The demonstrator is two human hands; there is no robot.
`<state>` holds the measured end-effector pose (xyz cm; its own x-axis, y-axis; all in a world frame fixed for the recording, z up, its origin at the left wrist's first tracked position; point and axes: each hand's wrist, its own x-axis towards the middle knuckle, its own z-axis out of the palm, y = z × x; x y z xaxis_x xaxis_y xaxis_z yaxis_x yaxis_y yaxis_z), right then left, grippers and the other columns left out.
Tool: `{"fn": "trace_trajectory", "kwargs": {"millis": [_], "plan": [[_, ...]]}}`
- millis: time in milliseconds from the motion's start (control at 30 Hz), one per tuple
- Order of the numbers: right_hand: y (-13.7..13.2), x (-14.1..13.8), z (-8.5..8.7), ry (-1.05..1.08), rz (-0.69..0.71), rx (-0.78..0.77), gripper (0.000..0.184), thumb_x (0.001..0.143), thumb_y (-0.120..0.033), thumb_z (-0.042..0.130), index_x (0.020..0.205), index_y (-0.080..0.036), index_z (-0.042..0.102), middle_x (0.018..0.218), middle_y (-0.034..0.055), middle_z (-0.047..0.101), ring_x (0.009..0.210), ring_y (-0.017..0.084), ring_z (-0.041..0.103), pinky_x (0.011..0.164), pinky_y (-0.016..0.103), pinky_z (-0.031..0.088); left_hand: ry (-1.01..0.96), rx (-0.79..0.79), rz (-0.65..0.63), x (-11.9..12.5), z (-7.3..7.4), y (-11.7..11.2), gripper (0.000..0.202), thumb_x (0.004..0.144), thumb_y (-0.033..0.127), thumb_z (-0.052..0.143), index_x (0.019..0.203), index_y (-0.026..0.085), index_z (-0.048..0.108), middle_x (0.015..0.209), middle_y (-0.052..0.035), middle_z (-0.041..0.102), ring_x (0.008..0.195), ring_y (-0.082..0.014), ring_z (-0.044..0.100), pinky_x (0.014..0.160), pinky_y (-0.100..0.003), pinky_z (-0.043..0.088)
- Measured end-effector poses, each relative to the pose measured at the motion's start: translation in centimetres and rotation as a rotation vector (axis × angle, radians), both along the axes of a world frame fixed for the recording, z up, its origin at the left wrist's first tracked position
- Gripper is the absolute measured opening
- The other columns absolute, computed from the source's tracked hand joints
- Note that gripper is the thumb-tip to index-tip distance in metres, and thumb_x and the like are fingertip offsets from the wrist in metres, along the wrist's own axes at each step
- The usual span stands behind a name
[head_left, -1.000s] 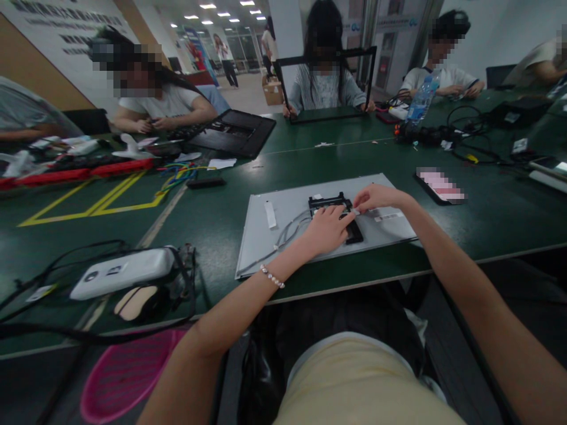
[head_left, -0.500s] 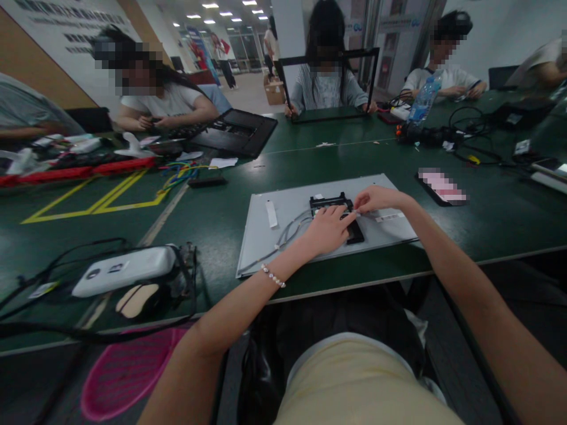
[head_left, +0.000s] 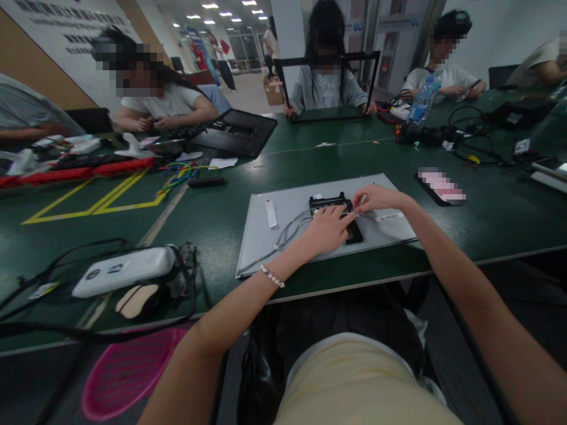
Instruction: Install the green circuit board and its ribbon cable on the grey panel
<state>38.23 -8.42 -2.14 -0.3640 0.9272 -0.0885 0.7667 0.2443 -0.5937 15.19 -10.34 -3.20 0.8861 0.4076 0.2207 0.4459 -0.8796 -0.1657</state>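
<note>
A grey metal panel (head_left: 283, 236) lies flat on the green table (head_left: 212, 224) in front of me. A black bracket-like part (head_left: 330, 202) sits on its middle, with thin grey cables (head_left: 287, 231) running off to the left. My left hand (head_left: 328, 229) lies palm down on the black part, fingers stretched flat. My right hand (head_left: 376, 198) is at the part's right end, its fingers pinched together on something too small to make out. A white label strip (head_left: 270, 213) is stuck to the panel.
A phone (head_left: 440, 186) lies to the right of the panel. At my left are a white device (head_left: 124, 270) with black cables and a pink basket (head_left: 128, 372). Other people work across the table, one holding a black frame (head_left: 328, 59). A water bottle (head_left: 423, 97) stands far right.
My right hand has shifted slightly at the black part's right end. My left hand stays flat on the part.
</note>
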Motion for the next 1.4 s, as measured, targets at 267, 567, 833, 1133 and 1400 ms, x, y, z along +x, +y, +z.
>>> {"fn": "trace_trajectory", "kwargs": {"millis": [267, 567, 833, 1133, 1400], "plan": [[-0.4, -0.3, 0.0, 0.003, 0.092, -0.077, 0.018, 0.069, -0.028, 0.059, 0.082, -0.020, 0.070, 0.076, -0.0002, 0.070, 0.073, 0.016, 0.062, 0.069, 0.026, 0.044, -0.017, -0.042, 0.001, 0.0, -0.1, 0.0, 0.040, 0.093, 0.029, 0.040, 0.131, 0.021, 0.047, 0.133, -0.0124, 0.048, 0.117, -0.0274, 0.048, 0.095, -0.041, 0.036], [-0.9, -0.5, 1.0, 0.044, 0.013, 0.015, 0.019, 0.076, -0.031, 0.058, 0.083, -0.019, 0.070, 0.076, 0.0018, 0.070, 0.071, 0.017, 0.061, 0.066, 0.027, 0.044, -0.227, -0.199, 0.016, -4.1, 2.7, 3.7, 0.048, 0.094, 0.036, 0.041, 0.139, 0.020, 0.037, 0.139, -0.0112, 0.043, 0.126, -0.0246, 0.041, 0.103, -0.039, 0.034], [-1.1, -2.0, 1.1, 0.324, -0.175, 0.176, 0.022, 0.079, -0.035, 0.057, 0.082, -0.016, 0.067, 0.067, 0.0030, 0.065, 0.063, 0.015, 0.060, 0.060, 0.027, 0.044, -0.415, -0.259, 0.408, -11.1, 4.5, 10.6, 0.035, 0.090, 0.044, 0.044, 0.106, 0.016, 0.059, 0.093, -0.0076, 0.060, 0.091, -0.0212, 0.056, 0.085, -0.035, 0.044], [-0.4, -3.8, -0.5, 0.316, -0.311, 0.404, 0.025, 0.083, -0.036, 0.052, 0.086, -0.016, 0.067, 0.068, 0.0036, 0.066, 0.064, 0.016, 0.060, 0.065, 0.029, 0.044, -0.062, -0.703, 0.362, -12.6, 4.4, 11.3, 0.053, 0.076, 0.054, 0.054, 0.116, 0.020, 0.060, 0.107, -0.0048, 0.066, 0.086, -0.0166, 0.061, 0.076, -0.024, 0.045], [-1.1, -5.4, -0.7, 0.124, -0.247, 0.530, 0.025, 0.087, -0.031, 0.048, 0.089, -0.017, 0.068, 0.079, 0.0061, 0.068, 0.073, 0.019, 0.060, 0.073, 0.030, 0.042, -0.112, -0.527, 0.389, -12.5, 4.0, 11.7, 0.040, 0.074, 0.041, 0.057, 0.106, 0.019, 0.064, 0.101, -0.0055, 0.065, 0.091, -0.0196, 0.060, 0.082, -0.027, 0.044]]}}
